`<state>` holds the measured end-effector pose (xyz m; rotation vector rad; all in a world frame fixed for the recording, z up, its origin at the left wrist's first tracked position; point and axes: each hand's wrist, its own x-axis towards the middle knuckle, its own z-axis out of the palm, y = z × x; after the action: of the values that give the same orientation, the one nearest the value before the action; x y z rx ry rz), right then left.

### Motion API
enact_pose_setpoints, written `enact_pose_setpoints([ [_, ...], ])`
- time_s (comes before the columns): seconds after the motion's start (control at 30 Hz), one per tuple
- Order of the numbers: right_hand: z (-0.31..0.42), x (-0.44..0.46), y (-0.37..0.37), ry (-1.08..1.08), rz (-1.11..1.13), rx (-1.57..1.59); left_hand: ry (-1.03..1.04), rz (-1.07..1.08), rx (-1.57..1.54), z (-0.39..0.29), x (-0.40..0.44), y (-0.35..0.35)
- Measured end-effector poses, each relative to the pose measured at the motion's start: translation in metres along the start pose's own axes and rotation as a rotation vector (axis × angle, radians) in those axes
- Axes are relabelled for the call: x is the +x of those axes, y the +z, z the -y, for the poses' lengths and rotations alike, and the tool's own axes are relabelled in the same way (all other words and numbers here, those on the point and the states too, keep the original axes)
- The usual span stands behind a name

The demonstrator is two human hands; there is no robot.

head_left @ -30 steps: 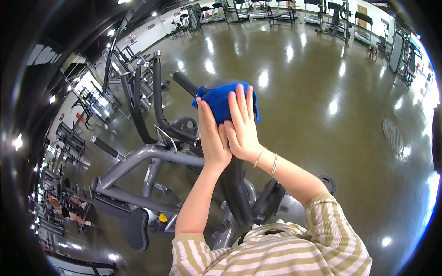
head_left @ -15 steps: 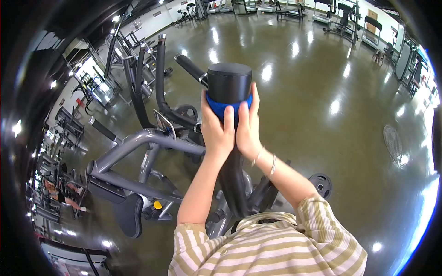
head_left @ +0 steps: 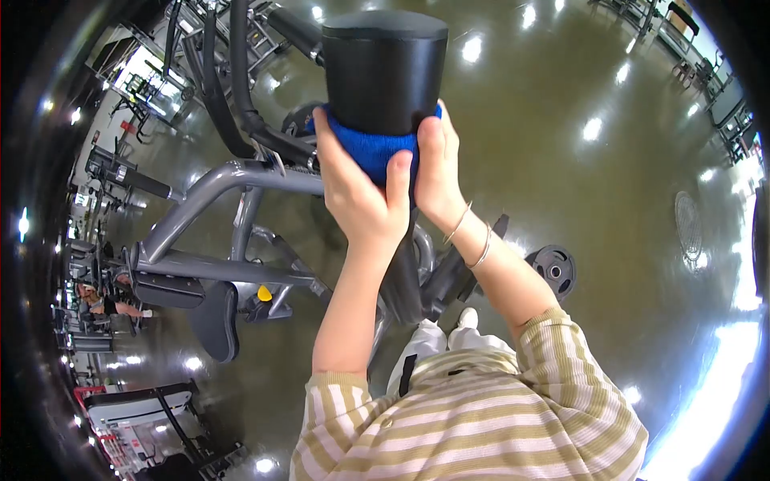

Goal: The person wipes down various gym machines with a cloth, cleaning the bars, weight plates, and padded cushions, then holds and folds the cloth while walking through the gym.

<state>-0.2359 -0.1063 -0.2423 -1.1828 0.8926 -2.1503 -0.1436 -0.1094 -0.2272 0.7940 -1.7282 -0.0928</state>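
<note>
A black cylindrical pad [head_left: 385, 76] with a flat round end rises in front of me, on the gym machine's dark post [head_left: 401, 284]. A blue cloth [head_left: 373, 148] wraps around the near side of the pad's lower part. My left hand [head_left: 362, 188] is curved round its left side, pressing the cloth to the pad, thumb in front. From the right, my right hand [head_left: 437, 168] cups the same cloth, its thumb up and its wrist wearing thin bangles. The far side of cloth and pad is hidden, along with some fingertips.
To the left stands the machine's grey tubular frame [head_left: 233, 172] with a black seat pad [head_left: 215, 321]. Black handle bars [head_left: 241, 72] reach up behind it. A weight plate [head_left: 555, 271] is at lower right, near my white shoes [head_left: 468, 318]. More gym equipment lines the edges.
The view has tipped downward and come closer, so the pad looks larger and higher and my shoes now show. Both hands stay on the blue cloth around the pad.
</note>
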Motion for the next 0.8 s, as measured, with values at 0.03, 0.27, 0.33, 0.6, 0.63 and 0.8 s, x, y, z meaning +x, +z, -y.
enact_pose_setpoints([
  [0.03,-0.008,0.01,0.0,0.043,-0.004,0.037,0.032,0.007,0.057,0.007,0.005,0.009],
  [0.27,-0.069,-0.019,-0.006,0.222,0.02,0.205,-0.007,-0.04,0.234,0.032,-0.04,0.02],
  [0.33,-0.075,-0.03,-0.01,0.253,0.065,0.185,-0.122,-0.051,0.152,0.041,-0.059,0.022],
  [0.6,-0.102,-0.072,-0.023,0.264,0.096,0.047,-0.231,-0.001,0.037,0.07,-0.109,0.016],
  [0.63,-0.105,-0.08,-0.026,0.287,0.117,0.046,-0.253,0.014,0.024,0.072,-0.117,0.015],
  [0.8,-0.134,-0.106,-0.031,0.345,0.136,0.02,-0.267,0.101,0.007,0.089,-0.145,0.013],
])
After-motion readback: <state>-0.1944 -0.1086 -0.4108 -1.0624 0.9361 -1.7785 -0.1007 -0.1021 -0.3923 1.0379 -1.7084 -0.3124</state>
